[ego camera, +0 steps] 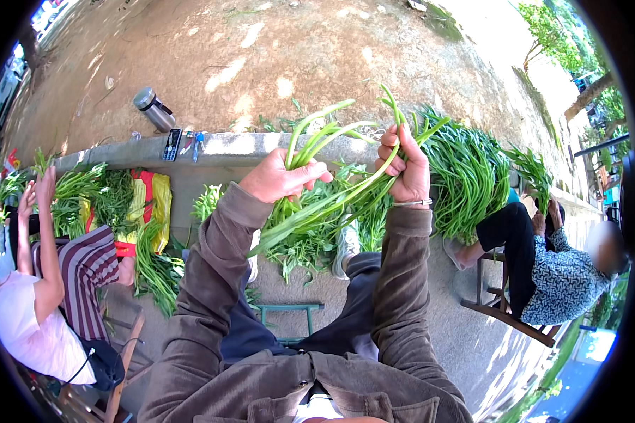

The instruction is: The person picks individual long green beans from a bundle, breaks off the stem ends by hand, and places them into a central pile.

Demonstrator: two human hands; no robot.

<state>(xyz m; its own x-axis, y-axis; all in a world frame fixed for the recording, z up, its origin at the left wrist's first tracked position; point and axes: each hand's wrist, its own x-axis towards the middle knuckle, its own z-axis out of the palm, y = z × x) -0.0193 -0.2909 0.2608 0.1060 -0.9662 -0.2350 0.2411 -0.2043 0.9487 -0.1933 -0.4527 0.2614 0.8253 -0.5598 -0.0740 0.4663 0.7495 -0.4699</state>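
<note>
My left hand [288,177] is closed around several thick green stems of a leafy vegetable [323,136], whose ends curve up and to the right. Raised at the right, my right hand [406,164] grips more long stems, with tips showing above the fingers and a metal bangle at the wrist. Long leaves and stems stretch between both hands. Below them, a loose heap of leafy greens [307,248] lies on the ground between my shoes. Just right of my right hand is a large pile of long-stemmed greens [465,180].
A concrete curb [238,145] runs across in front, bearing a mobile phone [172,144] and keys [197,145]; a steel flask [156,111] stands behind. Seated people handle greens on both sides. Yellow-red sacking [161,211] lies left. A green metal stool frame [291,306] shows between my legs.
</note>
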